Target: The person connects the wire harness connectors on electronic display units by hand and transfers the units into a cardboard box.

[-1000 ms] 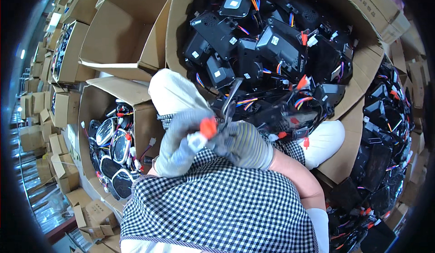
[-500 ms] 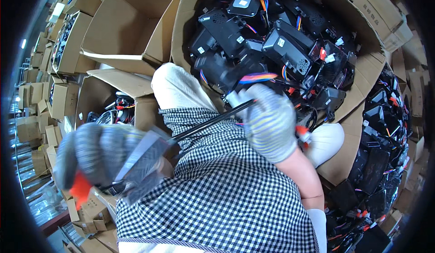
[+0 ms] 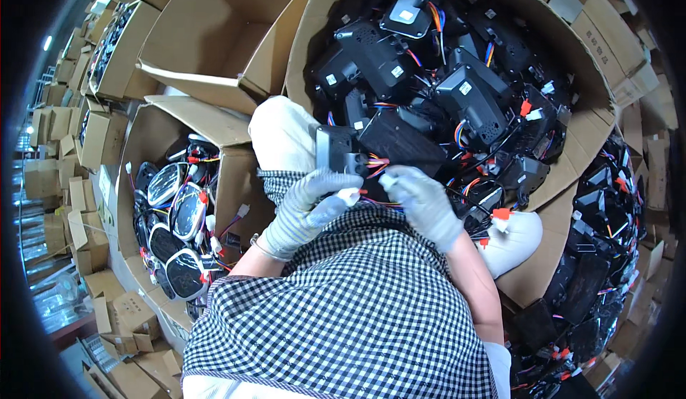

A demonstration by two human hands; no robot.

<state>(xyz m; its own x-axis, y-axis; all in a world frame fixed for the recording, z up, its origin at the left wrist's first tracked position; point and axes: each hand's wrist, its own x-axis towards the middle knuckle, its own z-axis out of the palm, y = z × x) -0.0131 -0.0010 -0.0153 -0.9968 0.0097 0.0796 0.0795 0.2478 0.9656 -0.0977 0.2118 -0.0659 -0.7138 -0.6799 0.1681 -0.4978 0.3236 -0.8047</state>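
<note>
My left hand (image 3: 309,210), in a striped grey knit glove, is pinched closed on a white wire connector (image 3: 349,195) above my lap. Close by on the right, my right hand (image 3: 423,205), gloved alike, has its fingertips closed around another white connector (image 3: 387,181). The two connectors are slightly apart. Just beyond my left fingers rests a black plastic display unit (image 3: 334,147), with a bundle of coloured wires (image 3: 376,162) by its lower right side. My fingers partly cover the wires, so which lead belongs to which connector is unclear.
A large carton (image 3: 304,38) ahead holds many black units with wires. At left, a smaller carton (image 3: 236,170) contains black-faced units with pale rims (image 3: 187,210). A taller carton (image 3: 207,31) stands behind it. More black units (image 3: 589,270) are heaped at right. A checked apron (image 3: 357,299) covers my lap.
My left hand came from the left carton's edge to my lap, and the dark, blurred item with a red connector left it. Both hands now hold connectors beside a black unit.
</note>
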